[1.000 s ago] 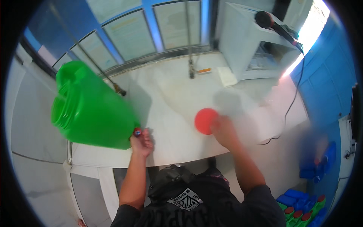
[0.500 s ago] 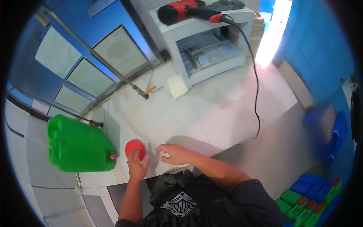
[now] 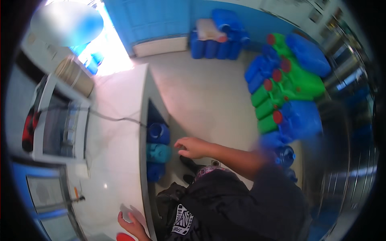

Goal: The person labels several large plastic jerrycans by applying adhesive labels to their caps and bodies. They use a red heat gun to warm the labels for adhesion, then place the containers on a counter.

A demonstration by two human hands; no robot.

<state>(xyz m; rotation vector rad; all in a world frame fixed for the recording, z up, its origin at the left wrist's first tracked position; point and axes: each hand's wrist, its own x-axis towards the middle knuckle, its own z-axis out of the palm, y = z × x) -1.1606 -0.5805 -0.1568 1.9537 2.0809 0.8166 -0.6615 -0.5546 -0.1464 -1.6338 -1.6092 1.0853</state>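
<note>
My left hand (image 3: 131,223) is low at the near edge of the white countertop (image 3: 116,164), fingers apart and holding nothing, just above a red round lid (image 3: 124,236) that is partly cut off by the frame's bottom. My right hand (image 3: 190,146) hangs over the floor to the right of the counter, fingers loosely curved and apart, with nothing in it. Below the counter, near that hand, are a turquoise jug (image 3: 159,153) and blue jugs (image 3: 159,132). A white cabinet (image 3: 60,124) with a red-and-black handheld tool (image 3: 29,130) and its cord is on the counter.
Stacked green jugs (image 3: 303,82) and blue jugs (image 3: 305,54) line the right side, beside large water bottles (image 3: 286,156). More blue containers (image 3: 219,44) stand by the blue far wall (image 3: 157,18). A bright doorway (image 3: 112,48) and beige bucket (image 3: 74,76) are at the upper left.
My view has swung right toward the floor and jugs. The green container has left view. My left hand has gone from the container to near the red lid; my right hand has left the lid.
</note>
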